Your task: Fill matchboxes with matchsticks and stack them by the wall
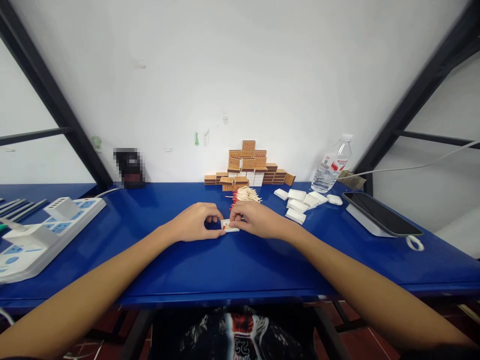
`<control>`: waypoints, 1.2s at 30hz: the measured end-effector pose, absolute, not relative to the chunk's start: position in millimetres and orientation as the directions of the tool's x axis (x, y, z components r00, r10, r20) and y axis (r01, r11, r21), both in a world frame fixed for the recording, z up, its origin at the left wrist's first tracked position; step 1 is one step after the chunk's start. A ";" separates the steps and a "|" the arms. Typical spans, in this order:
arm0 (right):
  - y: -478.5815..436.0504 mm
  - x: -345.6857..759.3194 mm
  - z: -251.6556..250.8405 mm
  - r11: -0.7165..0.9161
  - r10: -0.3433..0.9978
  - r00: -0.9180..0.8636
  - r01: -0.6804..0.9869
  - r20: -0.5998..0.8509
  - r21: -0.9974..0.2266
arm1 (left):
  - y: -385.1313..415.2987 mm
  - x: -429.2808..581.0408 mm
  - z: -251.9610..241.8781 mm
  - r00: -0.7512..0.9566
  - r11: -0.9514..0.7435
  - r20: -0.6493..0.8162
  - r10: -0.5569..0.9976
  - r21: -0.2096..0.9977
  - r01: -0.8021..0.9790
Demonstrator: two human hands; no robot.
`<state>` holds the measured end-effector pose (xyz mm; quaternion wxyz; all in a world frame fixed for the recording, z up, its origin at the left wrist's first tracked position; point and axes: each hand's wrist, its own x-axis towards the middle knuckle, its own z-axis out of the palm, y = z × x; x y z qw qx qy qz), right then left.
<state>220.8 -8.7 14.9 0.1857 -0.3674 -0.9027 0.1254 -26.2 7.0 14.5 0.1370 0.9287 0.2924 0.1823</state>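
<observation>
as hands meet, tray holds matches.

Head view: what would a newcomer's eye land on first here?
Both hands meet at the middle of the blue table: the left hand and right hand pinch a small white matchbox tray. Just behind lies a loose pile of matches, and a stacked pyramid of matchboxes stands against the wall.

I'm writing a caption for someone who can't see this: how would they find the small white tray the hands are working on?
Start at the blue table, whose back edge carries a stack of brown matchboxes. In front lies a loose pile of matches. Just nearer, the white tray sits between the left hand and right hand, unlike the untouched empty white trays further right.
</observation>
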 end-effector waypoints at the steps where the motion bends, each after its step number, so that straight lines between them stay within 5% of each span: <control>1: -8.9 221.6 15.9 0.692 0.716 -0.659 0.629 0.229 -0.354 | 7.0 -26.0 14.3 0.763 -0.791 0.257 0.594 0.362 0.494; 9: -8.1 223.3 15.9 0.668 0.731 -0.673 0.669 0.115 -0.325 | 6.0 -24.6 15.4 0.751 -0.782 0.265 0.605 0.376 0.498; 20: -5.8 225.1 17.5 0.739 0.654 -0.729 0.559 0.202 -0.377 | 5.6 -24.6 14.9 0.755 -0.787 0.265 0.600 0.366 0.496; 25: 1.9 240.5 24.1 0.676 0.737 -0.621 0.673 0.267 -0.300 | 5.5 -24.4 15.9 0.752 -0.781 0.254 0.608 0.365 0.508; 36: 13.6 250.0 14.8 0.625 0.770 -0.627 0.703 0.120 -0.339 | 4.5 -25.2 17.7 0.760 -0.784 0.234 0.606 0.339 0.520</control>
